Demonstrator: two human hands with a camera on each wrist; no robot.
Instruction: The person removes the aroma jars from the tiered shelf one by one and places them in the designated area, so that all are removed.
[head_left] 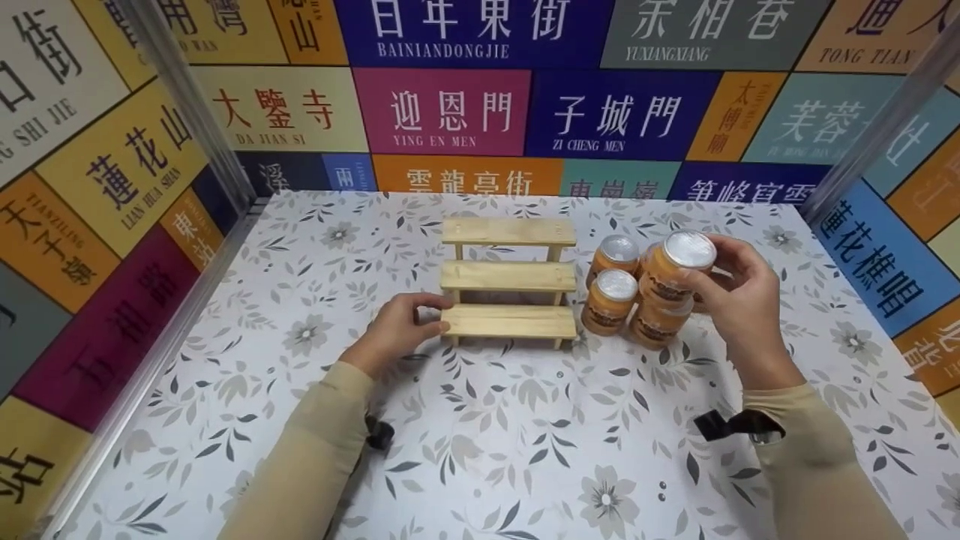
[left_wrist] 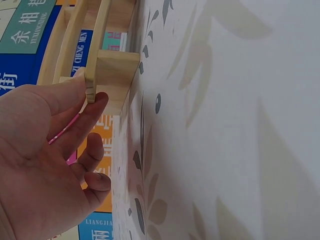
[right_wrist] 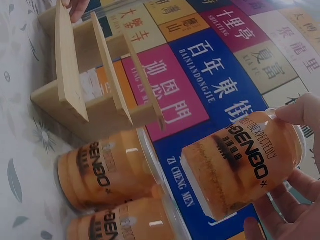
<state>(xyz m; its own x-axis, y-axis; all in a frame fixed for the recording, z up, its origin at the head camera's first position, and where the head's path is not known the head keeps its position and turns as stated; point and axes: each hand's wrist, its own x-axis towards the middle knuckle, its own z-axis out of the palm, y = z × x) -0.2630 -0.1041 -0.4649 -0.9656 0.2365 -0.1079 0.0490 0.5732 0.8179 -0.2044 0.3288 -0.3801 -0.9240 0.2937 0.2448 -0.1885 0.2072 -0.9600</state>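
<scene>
A three-tier wooden step rack (head_left: 508,322) stands on the table. My left hand (head_left: 397,330) pinches the left end of its lowest board between thumb and index finger; in the left wrist view that board (left_wrist: 92,75) sits between them while the other fingers curl loosely. My right hand (head_left: 750,300) grips an orange can (head_left: 667,276) with a silver lid, thumb on the near side and fingers behind. This can (right_wrist: 240,165) is raised above the others and tilted in the right wrist view. Below and beside it stand matching orange cans (head_left: 609,311), upright, just right of the rack.
The tabletop (head_left: 465,442) wears a white cover with grey flowers and leaves. Panels of colourful street-name signs (head_left: 442,112) rise at the back and both sides, with clear corner strips (head_left: 199,105) between them. Dark straps sit on both wrists.
</scene>
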